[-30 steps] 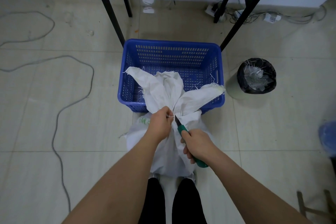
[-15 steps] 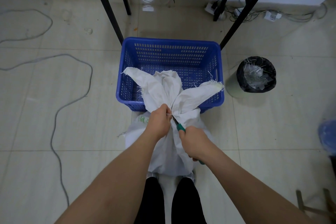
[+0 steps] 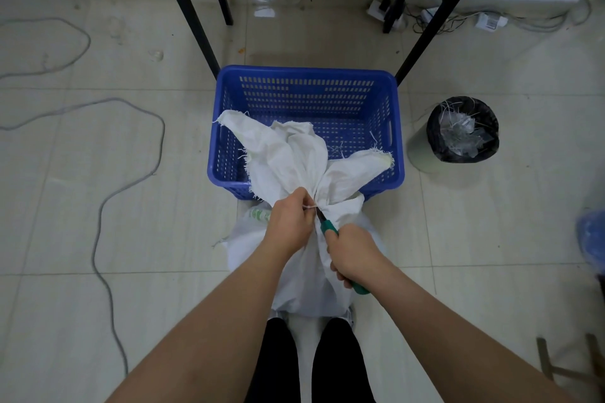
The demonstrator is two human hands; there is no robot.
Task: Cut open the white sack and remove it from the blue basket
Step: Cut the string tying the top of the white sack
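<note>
A white woven sack [image 3: 304,268] stands on the floor in front of the blue basket [image 3: 307,82], its tied neck at hand height and its frayed top flaps [image 3: 281,154] spread over the basket's near rim. My left hand [image 3: 289,222] pinches the white tie string at the neck. My right hand [image 3: 352,253] grips a green-handled knife [image 3: 329,228], whose dark blade touches the string beside my left fingers.
A bin lined with a black bag [image 3: 463,132] stands right of the basket. Black table legs [image 3: 186,10] rise behind it, with power strips and cables [image 3: 484,21] by the wall. A grey cable [image 3: 108,203] winds over the floor on the left. My legs are below the sack.
My right hand pushed the knife blade up to the tied neck, then drew back slightly. The left hand kept its hold on the string.
</note>
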